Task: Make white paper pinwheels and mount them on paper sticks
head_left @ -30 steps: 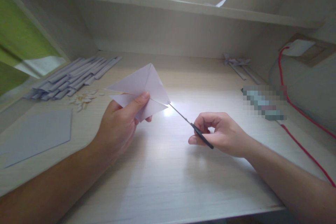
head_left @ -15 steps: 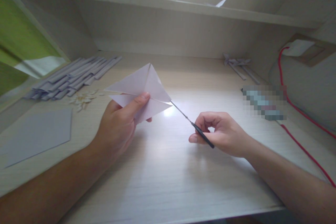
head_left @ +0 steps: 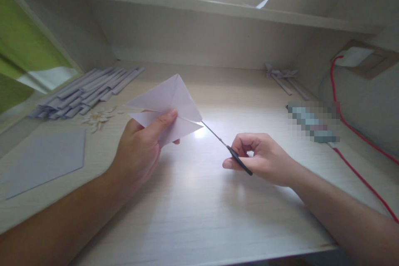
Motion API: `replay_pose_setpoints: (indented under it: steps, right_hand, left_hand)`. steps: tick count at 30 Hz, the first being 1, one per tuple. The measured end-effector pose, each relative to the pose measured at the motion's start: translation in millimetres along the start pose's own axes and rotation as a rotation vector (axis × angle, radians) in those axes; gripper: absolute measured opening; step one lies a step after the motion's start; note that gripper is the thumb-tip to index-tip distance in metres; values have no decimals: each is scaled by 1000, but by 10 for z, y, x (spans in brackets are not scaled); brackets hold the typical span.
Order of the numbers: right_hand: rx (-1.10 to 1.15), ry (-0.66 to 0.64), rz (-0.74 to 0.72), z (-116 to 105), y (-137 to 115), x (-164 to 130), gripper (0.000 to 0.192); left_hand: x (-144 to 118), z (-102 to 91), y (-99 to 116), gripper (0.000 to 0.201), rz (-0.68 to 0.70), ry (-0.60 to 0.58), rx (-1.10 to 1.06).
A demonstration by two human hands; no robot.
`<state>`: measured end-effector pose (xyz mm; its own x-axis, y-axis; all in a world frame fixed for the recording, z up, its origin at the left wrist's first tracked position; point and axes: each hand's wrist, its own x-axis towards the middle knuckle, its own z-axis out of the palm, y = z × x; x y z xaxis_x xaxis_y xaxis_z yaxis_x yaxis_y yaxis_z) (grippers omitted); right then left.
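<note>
My left hand [head_left: 141, 145] pinches a white square of paper [head_left: 183, 102] above the table, thumb on top and fingers behind. Slits run inward from the paper's left and right corners, and a crease or short cut shows at the top corner. In my right hand [head_left: 262, 158] is a pair of scissors [head_left: 239, 160] with black handles, gripped by thumb and fingers. The thin blades point up and left, and their tip meets the paper's right corner beside the slit. How far the blades reach behind the paper is hidden.
Rolled paper tubes [head_left: 84, 91] are piled at the left, near small pale pieces [head_left: 99, 119]. White sheets [head_left: 46, 162] lie at the front left. A paper pinwheel shape on sticks [head_left: 282, 74] is at the back right. A red cable [head_left: 364, 174] runs along the right.
The scissors and my right hand have shifted very slightly left. The paper in my left hand has tilted a little, and its slits look slightly narrower.
</note>
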<state>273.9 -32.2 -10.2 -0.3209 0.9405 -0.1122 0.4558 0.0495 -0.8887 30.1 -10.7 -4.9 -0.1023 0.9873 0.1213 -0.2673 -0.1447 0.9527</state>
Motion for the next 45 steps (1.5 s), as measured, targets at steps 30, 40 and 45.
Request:
replay_pose_setpoints:
  steps: [30, 40, 45]
  right_hand:
    - [-416, 106, 0, -134, 127, 70, 7]
    - [-307, 130, -58, -128, 101, 61, 10]
    - [-7, 140, -150, -11, 9, 13, 24]
  left_hand:
    - [-10, -98, -11, 19, -272, -461, 448]
    - [-26, -110, -6, 18, -350, -630, 585]
    - [-86, -89, 21, 19, -277, -771, 762]
